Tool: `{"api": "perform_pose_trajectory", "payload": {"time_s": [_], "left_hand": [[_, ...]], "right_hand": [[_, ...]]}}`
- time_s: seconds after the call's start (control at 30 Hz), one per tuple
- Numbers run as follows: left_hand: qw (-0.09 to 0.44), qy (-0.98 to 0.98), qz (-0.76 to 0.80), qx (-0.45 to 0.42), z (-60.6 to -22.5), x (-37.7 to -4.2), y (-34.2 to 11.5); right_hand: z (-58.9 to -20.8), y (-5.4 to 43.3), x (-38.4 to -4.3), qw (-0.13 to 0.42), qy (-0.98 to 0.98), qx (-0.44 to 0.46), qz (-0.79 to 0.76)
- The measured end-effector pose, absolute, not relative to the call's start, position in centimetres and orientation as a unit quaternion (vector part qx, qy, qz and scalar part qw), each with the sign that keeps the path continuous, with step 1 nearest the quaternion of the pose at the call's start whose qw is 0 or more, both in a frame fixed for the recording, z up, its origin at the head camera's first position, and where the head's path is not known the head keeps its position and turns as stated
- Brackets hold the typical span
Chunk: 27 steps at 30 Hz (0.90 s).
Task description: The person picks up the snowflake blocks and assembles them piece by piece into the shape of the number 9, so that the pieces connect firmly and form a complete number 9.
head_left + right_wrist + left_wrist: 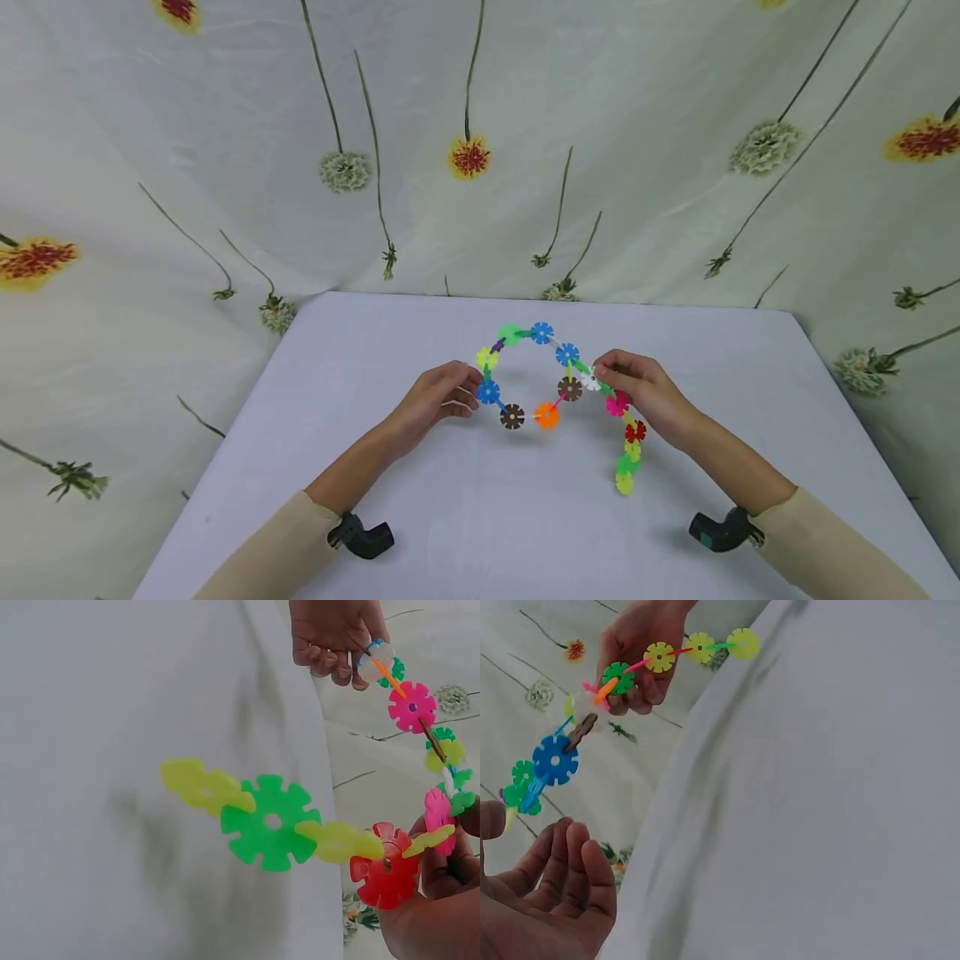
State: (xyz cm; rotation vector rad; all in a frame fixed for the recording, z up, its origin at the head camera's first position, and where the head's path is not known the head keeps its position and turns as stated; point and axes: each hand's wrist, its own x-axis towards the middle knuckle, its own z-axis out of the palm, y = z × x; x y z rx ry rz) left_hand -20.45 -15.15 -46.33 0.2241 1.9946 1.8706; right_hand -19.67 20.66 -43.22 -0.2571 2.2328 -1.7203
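A chain of colourful notched plastic discs, snowflake building pieces, is joined into a ring [547, 415] with a tail [633, 450] hanging at its right. My right hand [648, 396] pinches the chain at the white disc [590, 380], where ring and tail meet. In the right wrist view, pink and green discs sit by its fingertips, and the tail ends in green [274, 823] and yellow discs. My left hand [442, 396] is beside the ring's left side, fingers loosely bent. In the left wrist view, its thumb is right at a yellow disc [510, 818], with the other fingertips apart from it.
A white-covered table [480, 517] lies under both hands. Behind it hangs a pale cloth [645, 100] printed with flowers. Both wrists carry a black camera mount [367, 540] at the beige sleeve cuff.
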Motion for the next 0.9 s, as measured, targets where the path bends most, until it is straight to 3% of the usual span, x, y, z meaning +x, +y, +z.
{"api": "perform_pose_trajectory", "payload": {"time_s": [0.3,0.6,0.9], "left_hand": [[0.190,0.717,0.657,0.132,-46.0,-22.6,-12.3],[0.227,0.722,0.650,0.064,-46.7,-27.4,-11.0],[0.260,0.758,0.597,0.028,-47.8,-30.0,-9.3]], "right_hand": [[-44.2,20.9,-19.7,0.172,0.740,-0.008,-0.650],[-46.2,20.0,-19.1,0.223,0.712,0.021,-0.666],[-48.5,19.4,-18.1,0.231,0.699,0.046,-0.675]]}}
